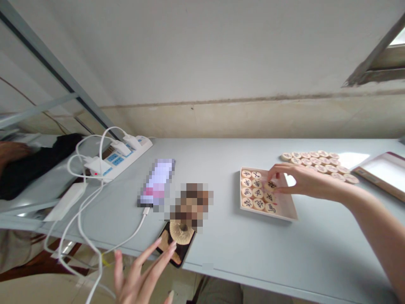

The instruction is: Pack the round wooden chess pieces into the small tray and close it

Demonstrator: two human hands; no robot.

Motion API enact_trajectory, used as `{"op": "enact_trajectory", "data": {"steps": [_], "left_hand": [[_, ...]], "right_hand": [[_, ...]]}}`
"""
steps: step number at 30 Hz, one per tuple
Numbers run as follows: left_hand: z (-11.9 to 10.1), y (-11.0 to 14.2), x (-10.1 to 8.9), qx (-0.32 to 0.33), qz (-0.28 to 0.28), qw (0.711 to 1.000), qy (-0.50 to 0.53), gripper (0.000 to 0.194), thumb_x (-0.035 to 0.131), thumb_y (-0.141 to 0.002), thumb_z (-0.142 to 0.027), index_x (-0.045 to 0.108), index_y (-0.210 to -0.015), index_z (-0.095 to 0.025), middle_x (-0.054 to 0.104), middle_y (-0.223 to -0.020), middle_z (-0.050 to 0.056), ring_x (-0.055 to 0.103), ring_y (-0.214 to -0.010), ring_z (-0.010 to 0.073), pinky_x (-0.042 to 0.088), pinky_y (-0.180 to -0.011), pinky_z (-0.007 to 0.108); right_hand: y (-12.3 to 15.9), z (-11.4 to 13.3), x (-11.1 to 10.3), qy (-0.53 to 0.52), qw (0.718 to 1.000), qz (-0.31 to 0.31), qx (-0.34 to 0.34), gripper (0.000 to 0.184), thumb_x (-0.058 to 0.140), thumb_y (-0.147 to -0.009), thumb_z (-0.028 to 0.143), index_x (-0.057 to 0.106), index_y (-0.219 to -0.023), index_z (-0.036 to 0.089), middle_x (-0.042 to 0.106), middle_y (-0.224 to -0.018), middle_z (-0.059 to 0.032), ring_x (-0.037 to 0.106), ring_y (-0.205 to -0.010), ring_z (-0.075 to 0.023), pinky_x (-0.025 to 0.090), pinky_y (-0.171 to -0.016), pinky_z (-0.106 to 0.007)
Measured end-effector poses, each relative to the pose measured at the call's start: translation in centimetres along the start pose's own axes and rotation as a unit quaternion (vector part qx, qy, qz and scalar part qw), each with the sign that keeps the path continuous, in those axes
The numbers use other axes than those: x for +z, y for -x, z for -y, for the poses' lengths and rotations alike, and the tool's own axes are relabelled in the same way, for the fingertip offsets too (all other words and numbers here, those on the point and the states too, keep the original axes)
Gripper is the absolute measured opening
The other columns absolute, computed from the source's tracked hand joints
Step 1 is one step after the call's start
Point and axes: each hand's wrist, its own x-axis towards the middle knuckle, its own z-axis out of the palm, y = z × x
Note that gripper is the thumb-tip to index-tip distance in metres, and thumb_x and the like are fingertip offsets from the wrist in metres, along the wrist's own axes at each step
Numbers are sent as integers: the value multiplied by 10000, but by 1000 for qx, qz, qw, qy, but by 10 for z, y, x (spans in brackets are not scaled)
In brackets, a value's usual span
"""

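Fingers spread and holding nothing, the left hand [139,274] touches a phone [177,244] at the worktop's [221,240] near edge. Toward the far edge, the right hand [300,181] pinches a wooden chess piece [270,186] inside the tray [289,207], directly under its fingertips.

Both forearms are bare, no sleeves or jewellery showing; the left hand [139,274] has long fingernails.

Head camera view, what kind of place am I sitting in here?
Probably a dorm room or small home desk, not a workshop. A pale grey tabletop stands against a plain wall, a white power strip feeds charging phones, and a shallow white tray of round wooden chess pieces sits under the right hand.
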Motion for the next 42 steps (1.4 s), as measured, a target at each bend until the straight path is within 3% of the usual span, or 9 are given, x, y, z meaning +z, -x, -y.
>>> {"op": "enact_trajectory", "data": {"steps": [10, 18, 22, 26, 30, 33, 37, 42], "left_hand": [[0, 6, 3, -9, -17, 1000, 9, 496, 500, -737, -271, 436, -1224, -200, 669, -985, 40, 582, -952, 202, 29, -1093, 524], [-8, -17, 4, -3, 51, 999, -7, 579, 478, -774, -348, 315, -1300, -168, 576, -1177, 77, 455, -1155, 218, -27, -1082, 505], [-9, -27, 4, 2, 80, 997, -12, 569, 484, -780, -335, 322, -1299, -167, 563, -1196, 71, 469, -1146, 218, -52, -1073, 513], [-4, -18, -4, 21, 16, 1000, 12, 432, 461, -778, -274, 455, -1202, -194, 659, -1025, 41, 569, -1004, 198, 13, -1089, 505], [-1, -3, -10, 3, -53, 998, 29, 433, 448, -763, -228, 462, -1194, -193, 686, -931, 35, 580, -968, 195, 66, -1094, 509], [1, 3, -9, -24, -62, 998, 19, 456, 469, -752, -200, 448, -1207, -185, 675, -965, 46, 565, -994, 198, 76, -1093, 513], [3, 6, -7, -14, -64, 998, 4, 434, 478, -748, -206, 468, -1180, -182, 684, -919, 46, 577, -949, 195, 68, -1097, 504], [4, 5, -7, -28, -28, 999, -9, 422, 479, -750, -229, 468, -1170, -187, 668, -979, 64, 571, -959, 207, 65, -1096, 506]], "right_hand": [[3, -5, -4, -7, 1000, -18, 24, 331, 509, -738, 534, 580, -914, 263, 593, -925, -24, 544, -809, -199, 425, -693, -312], [3, -5, -5, -4, 1000, -2, 23, 353, 476, -757, 563, 565, -922, 264, 582, -935, -32, 537, -815, -207, 429, -699, -331], [4, -1, -6, -6, 1000, -3, 30, 358, 489, -751, 563, 566, -926, 260, 587, -928, -40, 542, -811, -211, 430, -697, -331], [4, -2, -6, -13, 1000, -2, 24, 327, 499, -756, 527, 567, -936, 263, 587, -944, -32, 541, -830, -208, 426, -708, -324], [3, -2, -6, -13, 1000, -4, 24, 338, 502, -750, 532, 571, -934, 257, 589, -929, -38, 541, -827, -212, 418, -703, -324], [3, -1, -6, -13, 999, 0, 31, 366, 495, -745, 556, 567, -930, 248, 584, -925, -45, 537, -815, -212, 414, -691, -323], [4, 0, -6, -15, 999, 5, 36, 379, 489, -759, 558, 554, -944, 234, 569, -951, -62, 526, -834, -210, 404, -713, -327], [3, -5, -4, -15, 999, 14, 37, 383, 493, -764, 555, 543, -965, 232, 562, -972, -77, 524, -841, -214, 397, -719, -327]]}}
